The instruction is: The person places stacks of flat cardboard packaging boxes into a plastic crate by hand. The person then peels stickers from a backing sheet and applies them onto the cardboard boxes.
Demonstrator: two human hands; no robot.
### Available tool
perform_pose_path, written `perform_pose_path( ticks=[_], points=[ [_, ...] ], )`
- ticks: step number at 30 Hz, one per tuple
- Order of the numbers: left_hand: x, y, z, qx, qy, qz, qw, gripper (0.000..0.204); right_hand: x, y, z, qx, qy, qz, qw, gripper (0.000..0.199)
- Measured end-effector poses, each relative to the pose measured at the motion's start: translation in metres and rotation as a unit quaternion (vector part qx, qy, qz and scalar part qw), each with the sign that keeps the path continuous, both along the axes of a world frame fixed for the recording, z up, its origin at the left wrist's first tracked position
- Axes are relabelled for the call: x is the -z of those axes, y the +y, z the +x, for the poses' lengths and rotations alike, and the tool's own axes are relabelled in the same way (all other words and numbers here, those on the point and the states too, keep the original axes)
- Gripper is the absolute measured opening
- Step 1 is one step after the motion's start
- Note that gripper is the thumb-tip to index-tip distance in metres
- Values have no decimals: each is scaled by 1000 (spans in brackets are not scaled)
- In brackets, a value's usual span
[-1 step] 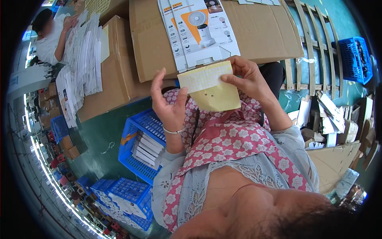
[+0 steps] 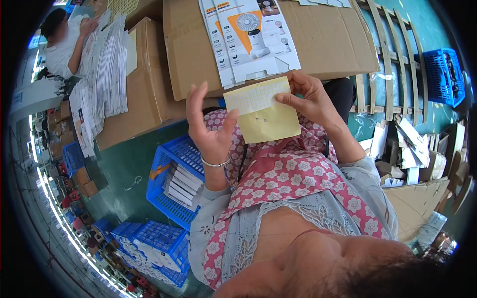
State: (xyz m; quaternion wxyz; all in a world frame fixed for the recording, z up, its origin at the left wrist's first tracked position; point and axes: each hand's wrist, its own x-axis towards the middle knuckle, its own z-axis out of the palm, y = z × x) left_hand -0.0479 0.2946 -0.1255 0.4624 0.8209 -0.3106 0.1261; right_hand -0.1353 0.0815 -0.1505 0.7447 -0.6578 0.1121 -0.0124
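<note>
My right hand (image 2: 310,97) pinches the upper right edge of a yellow sticker sheet (image 2: 271,121), whose top part carries rows of small white labels. The sheet is held upright above my lap. My left hand (image 2: 208,129) stands beside the sheet's left edge with fingers spread, its thumb tip at the sheet's lower left side. A silver bangle is on that wrist. A flat printed carton blank (image 2: 253,37) showing a fan lies just beyond on a big cardboard box (image 2: 333,39).
A blue crate (image 2: 164,184) with stacked white items stands at my left knee, with more blue crates (image 2: 159,243) below. Another person (image 2: 62,47) works at stacks of printed sheets (image 2: 102,79) upper left. Wooden slats (image 2: 392,54), a blue basket (image 2: 444,72) and cardboard scraps (image 2: 412,149) lie right.
</note>
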Motion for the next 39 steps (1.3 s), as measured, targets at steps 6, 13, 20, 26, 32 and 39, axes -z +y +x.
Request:
perform_pose_path(
  ticks=[6,13,20,26,32,39],
  points=[
    [-13,-14,9,170,53,131,975,55,-1,10,-5,-29,-19,-1,999,26],
    [-3,-12,-7,181,159,132,962,32,-6,6,-7,-82,-1,-33,996,29],
    [-3,-4,-13,173,196,115,958,25,-12,8,6,-130,-64,-63,987,30],
    [-7,1,-13,193,232,110,947,21,-7,8,12,-184,-54,-37,981,22],
    [-11,5,-14,195,239,161,938,25,-9,9,14,-188,-97,-31,977,13],
    [-15,5,-16,167,221,66,959,25,-12,1,12,-166,-56,34,984,9]
  ],
)
